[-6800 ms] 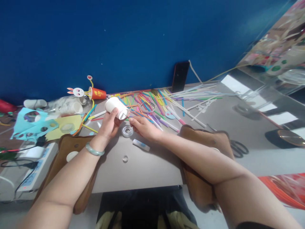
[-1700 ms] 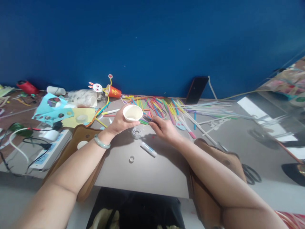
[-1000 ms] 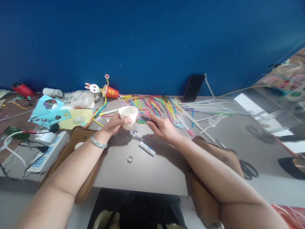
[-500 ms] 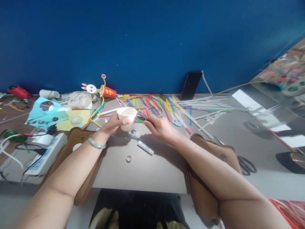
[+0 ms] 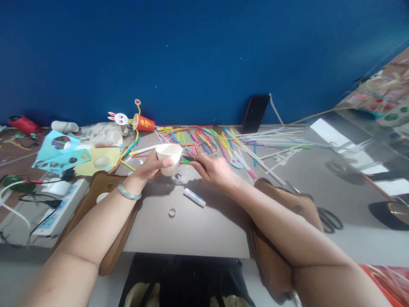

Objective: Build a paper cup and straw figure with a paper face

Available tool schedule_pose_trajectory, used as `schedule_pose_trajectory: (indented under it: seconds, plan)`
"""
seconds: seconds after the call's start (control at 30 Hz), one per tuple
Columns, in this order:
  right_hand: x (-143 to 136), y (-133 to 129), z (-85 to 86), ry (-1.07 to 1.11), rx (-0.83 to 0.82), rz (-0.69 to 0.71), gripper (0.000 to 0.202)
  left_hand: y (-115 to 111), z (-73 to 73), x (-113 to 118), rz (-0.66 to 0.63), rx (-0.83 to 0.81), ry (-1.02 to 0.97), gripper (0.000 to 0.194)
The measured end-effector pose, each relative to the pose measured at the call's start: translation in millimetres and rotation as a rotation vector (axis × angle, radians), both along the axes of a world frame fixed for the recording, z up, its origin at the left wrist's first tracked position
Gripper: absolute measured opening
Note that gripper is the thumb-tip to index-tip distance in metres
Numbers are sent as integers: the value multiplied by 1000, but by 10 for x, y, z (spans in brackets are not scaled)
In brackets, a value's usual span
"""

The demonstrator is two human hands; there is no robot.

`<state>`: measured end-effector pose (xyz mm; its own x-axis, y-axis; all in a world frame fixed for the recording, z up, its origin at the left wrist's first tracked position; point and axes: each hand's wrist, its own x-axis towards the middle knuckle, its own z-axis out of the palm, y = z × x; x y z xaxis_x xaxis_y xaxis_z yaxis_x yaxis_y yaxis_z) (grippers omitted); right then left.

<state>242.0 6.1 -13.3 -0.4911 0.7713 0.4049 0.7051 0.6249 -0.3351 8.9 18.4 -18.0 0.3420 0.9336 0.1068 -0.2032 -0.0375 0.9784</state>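
Note:
My left hand (image 5: 152, 166) is wrapped round a white paper cup (image 5: 169, 158), thumb across its front, the open mouth up. My right hand (image 5: 212, 168) is closed just right of the cup. From its fingers a thin dark tool (image 5: 188, 157) points at the cup's side; its kind is hard to make out, and most of it is hidden by the hand. Below the cup lies a clear round tape roll (image 5: 178, 177). A glue stick (image 5: 194, 197) and a small ring-like cap (image 5: 172, 212) lie on the table nearer to me.
Colourful pipe cleaners and sticks (image 5: 204, 140) lie along the blue wall. A red cup with a rabbit face (image 5: 145, 123) stands left of them, a phone (image 5: 255, 114) leans right. Brown arm pads (image 5: 108, 187) lie under my forearms; a power strip (image 5: 60, 209) is left, scissors (image 5: 330, 219) right.
The view has shifted very slightly. Both hands keep their places, with the cup and the dark tool held much as before.

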Motion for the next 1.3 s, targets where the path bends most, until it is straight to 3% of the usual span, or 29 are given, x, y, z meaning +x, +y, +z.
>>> schedule_pose_trajectory:
  seconds: [0.37, 0.73, 0.87, 0.97, 1.13, 1.2, 1.3]
  plan:
    - [-2, -5, -50, -141, 132, -60, 51, 12, -15, -9, -4, 12, 18, 52]
    - [-20, -88, 60, -358, 237, -98, 47, -9, 16, 34, -4, 39, 69, 42]
    - [-55, -125, 43, -360, 163, -144, 47, -3, -16, 30, 15, 16, 97, 43]
    - [-78, -129, 30, -225, 21, -142, 43, 1, -19, 18, 45, 14, 127, 48]
    - [-92, -94, 47, 107, -260, 24, 36, -11, 58, 21, 47, 20, 189, 49]
    - [-96, -95, 43, 119, -272, 30, 36, -15, 79, 22, 47, 21, 220, 47]
    - [-103, -124, 16, -39, -144, -67, 37, -15, 65, 24, 54, 25, 260, 49]
